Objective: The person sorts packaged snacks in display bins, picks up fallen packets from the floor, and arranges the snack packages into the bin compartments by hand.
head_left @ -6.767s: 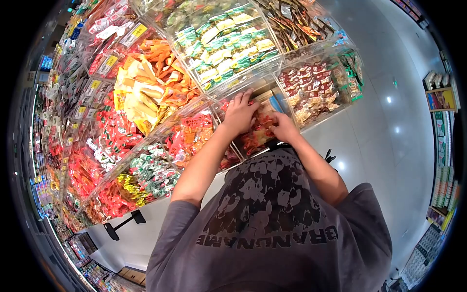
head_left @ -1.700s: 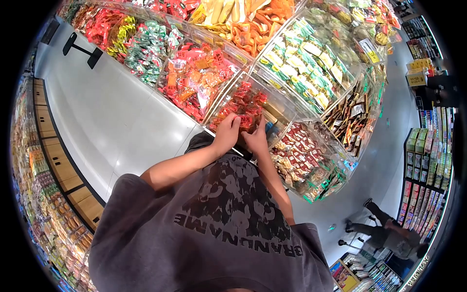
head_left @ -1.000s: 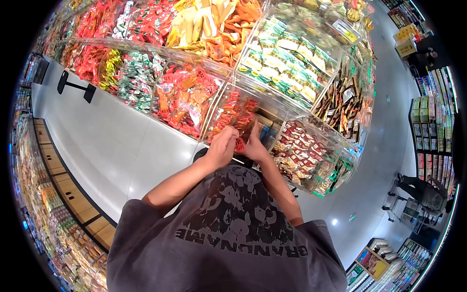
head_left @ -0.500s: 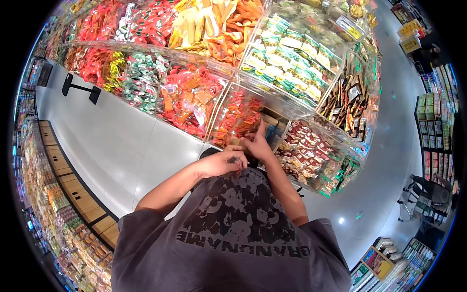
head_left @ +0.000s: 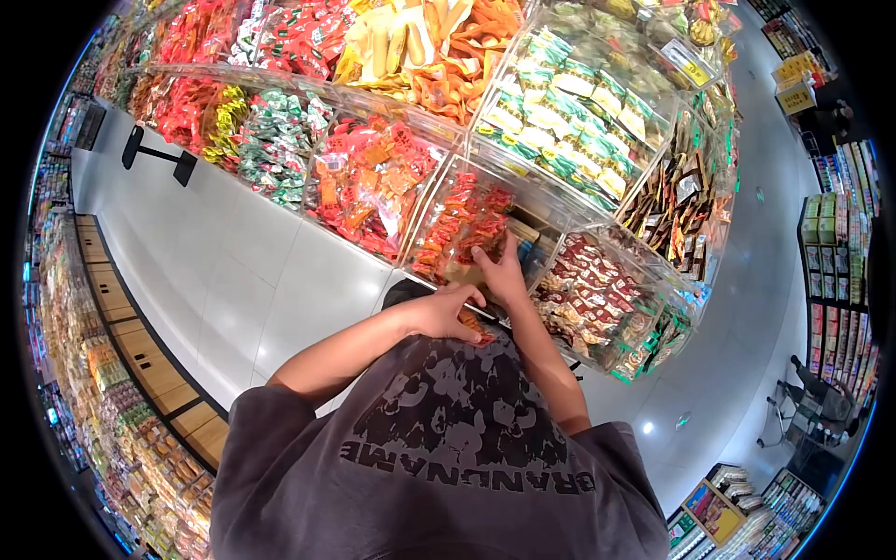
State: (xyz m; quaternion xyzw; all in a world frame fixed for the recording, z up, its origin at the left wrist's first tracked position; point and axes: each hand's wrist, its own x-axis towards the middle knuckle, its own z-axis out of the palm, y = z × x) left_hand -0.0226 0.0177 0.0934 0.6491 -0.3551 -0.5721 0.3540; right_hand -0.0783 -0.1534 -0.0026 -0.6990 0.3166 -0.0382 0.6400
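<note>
My left hand (head_left: pixel 448 314) is close to my shirt at the front edge of the display, its fingers round a small red-orange packet (head_left: pixel 476 328). My right hand (head_left: pixel 499 271) reaches into a clear bin (head_left: pixel 408 245), thumb and forefinger apart, touching the red packets there. Red packets (head_left: pixel 457 219) stand in rows in the left and middle of this bin. Cardboard and a blue item (head_left: pixel 525 248) show at its right side. Whether my right fingers grip a packet is hidden.
Left of the bin are more red-orange packets (head_left: pixel 373 177); right of it, brown-and-white packets (head_left: pixel 583 289). Behind are green-and-white packets (head_left: pixel 560 117) and orange-yellow bags (head_left: pixel 411 42). A person (head_left: pixel 831 397) with a cart is at the far right. Wooden cabinets (head_left: pixel 140 350) line the left aisle.
My left hand has drawn back from the bin to my shirt with a packet. My right hand has stayed at the bin, its fingers now more spread. The rows of red packets look more ordered than earlier.
</note>
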